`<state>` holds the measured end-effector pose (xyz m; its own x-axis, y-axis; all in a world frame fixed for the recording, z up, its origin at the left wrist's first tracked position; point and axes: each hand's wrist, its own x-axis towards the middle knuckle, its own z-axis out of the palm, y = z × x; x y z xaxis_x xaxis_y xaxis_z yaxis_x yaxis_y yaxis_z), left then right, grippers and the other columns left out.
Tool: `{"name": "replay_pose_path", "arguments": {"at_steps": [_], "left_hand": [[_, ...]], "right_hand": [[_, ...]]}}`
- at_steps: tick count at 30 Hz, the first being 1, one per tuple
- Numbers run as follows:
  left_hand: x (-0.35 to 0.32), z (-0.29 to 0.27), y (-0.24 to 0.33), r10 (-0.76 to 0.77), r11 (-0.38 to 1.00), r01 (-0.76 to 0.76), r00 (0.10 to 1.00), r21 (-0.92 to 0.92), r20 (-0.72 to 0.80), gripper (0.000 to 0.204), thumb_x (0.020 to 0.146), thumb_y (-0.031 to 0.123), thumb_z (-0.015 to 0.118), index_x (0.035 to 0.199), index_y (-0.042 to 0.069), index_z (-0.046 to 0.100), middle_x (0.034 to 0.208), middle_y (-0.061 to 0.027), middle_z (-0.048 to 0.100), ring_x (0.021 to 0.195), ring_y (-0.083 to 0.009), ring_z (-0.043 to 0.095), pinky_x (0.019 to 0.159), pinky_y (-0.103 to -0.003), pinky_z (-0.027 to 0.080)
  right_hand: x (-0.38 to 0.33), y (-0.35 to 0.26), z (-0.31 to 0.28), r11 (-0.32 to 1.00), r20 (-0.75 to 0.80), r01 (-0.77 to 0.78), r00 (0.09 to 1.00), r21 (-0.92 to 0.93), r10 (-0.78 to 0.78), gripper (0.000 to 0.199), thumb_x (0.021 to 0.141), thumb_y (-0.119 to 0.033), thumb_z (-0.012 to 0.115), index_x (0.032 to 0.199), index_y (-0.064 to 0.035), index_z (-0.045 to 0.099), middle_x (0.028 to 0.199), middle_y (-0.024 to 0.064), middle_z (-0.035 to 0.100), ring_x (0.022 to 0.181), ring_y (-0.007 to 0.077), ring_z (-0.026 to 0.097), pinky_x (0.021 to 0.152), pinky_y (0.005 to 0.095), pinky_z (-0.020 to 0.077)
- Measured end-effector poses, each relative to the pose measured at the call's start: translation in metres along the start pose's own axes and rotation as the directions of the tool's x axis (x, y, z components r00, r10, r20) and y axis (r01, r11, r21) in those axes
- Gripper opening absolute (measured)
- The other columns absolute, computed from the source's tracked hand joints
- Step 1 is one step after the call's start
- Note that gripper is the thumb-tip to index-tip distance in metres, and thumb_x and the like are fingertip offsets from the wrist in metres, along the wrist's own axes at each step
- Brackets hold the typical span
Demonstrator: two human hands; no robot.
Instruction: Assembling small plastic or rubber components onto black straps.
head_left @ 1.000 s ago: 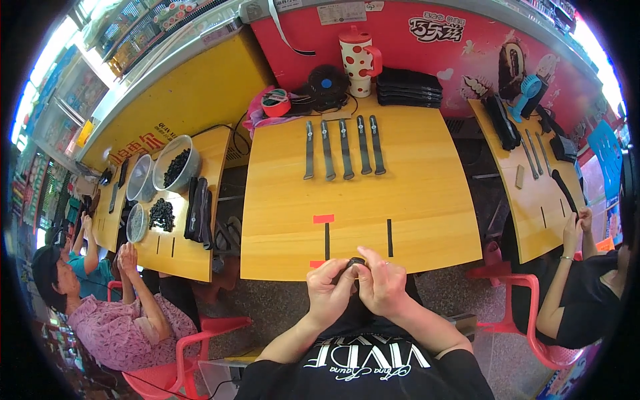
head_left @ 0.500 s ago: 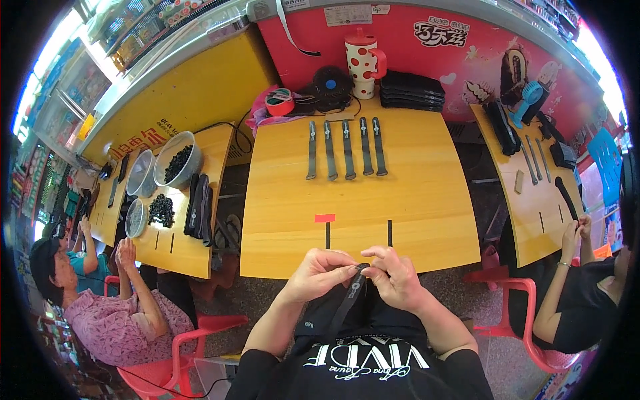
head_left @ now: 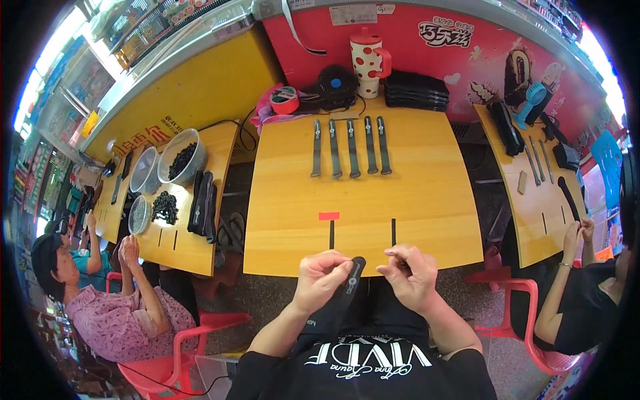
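Observation:
My left hand (head_left: 321,279) pinches a black strap (head_left: 354,279) near its rounded end, at the table's front edge. The strap bears a pale printed mark, and its lower part hangs toward my lap, hard to make out against my dark clothes. To the right of it, my right hand (head_left: 415,279) is apart from the strap. Its thumb and forefinger are separated, the other fingers curl, and nothing shows between them. Several similar dark straps (head_left: 352,150) lie side by side, lengthwise, on the far half of the wooden table (head_left: 293,200).
A red strip (head_left: 329,216) and two black line marks are on the table. Behind the straps stand a red tape roll (head_left: 284,101), a black fan (head_left: 337,85), a dotted tumbler (head_left: 367,67) and stacked black pouches (head_left: 417,92). Co-workers sit at side tables, left and right.
My right hand has let go of the strap and moved a little to the right. The strap's rounded end now stands free beside my left fingertips. The view has shifted slightly.

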<state>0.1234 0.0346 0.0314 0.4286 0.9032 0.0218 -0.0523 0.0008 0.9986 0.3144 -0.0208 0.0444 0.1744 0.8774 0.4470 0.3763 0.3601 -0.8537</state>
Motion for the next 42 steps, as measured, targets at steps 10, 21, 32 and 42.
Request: {"name": "replay_pose_path", "arguments": {"at_steps": [10,21,32,42], "left_hand": [[-0.011,0.010,0.012,0.181,0.973,-0.162,0.977,0.166,-0.109,0.003,0.083,-0.003,0.064,0.083,-0.005,0.067,0.072,-0.0064,0.063,0.061,-0.0093,0.056,0.054,-0.022,0.042],[-0.034,0.016,0.017,0.403,0.816,-0.299,0.908,0.495,-0.116,0.009,0.076,-0.006,0.067,0.084,-0.004,0.066,0.075,-0.0141,0.065,0.061,-0.0223,0.064,0.055,-0.028,0.050],[-0.048,0.023,0.006,0.476,0.728,-0.314,0.872,0.610,-0.119,0.010,0.074,-0.005,0.068,0.084,-0.003,0.066,0.077,-0.0142,0.065,0.061,-0.0238,0.065,0.051,-0.029,0.051],[-0.046,0.022,-0.004,0.379,0.802,-0.240,0.912,0.547,-0.157,0.007,0.076,-0.003,0.069,0.083,-0.002,0.067,0.077,-0.0141,0.066,0.063,-0.0233,0.065,0.054,-0.030,0.051]], "right_hand": [[-0.010,0.003,0.034,0.873,0.008,0.392,0.913,-0.290,-0.407,0.034,0.068,-0.001,0.076,0.100,0.0033,0.067,0.083,0.0100,0.057,0.056,0.0176,0.059,0.045,0.0281,0.0453],[-0.031,0.005,0.047,0.829,-0.063,0.457,0.863,-0.322,-0.501,0.038,0.061,0.006,0.069,0.099,0.0081,0.066,0.082,0.0123,0.058,0.057,0.0200,0.058,0.045,0.0279,0.0458],[-0.049,0.014,0.051,0.877,-0.074,0.427,0.889,-0.220,-0.452,0.037,0.058,0.006,0.066,0.095,0.0072,0.064,0.083,0.0134,0.059,0.060,0.0217,0.060,0.047,0.0288,0.0478],[-0.038,0.006,0.043,0.981,-0.033,0.187,0.982,-0.045,-0.189,0.019,0.073,0.011,0.067,0.088,0.0005,0.060,0.075,0.0103,0.059,0.054,0.0177,0.056,0.046,0.0267,0.0440]]}}
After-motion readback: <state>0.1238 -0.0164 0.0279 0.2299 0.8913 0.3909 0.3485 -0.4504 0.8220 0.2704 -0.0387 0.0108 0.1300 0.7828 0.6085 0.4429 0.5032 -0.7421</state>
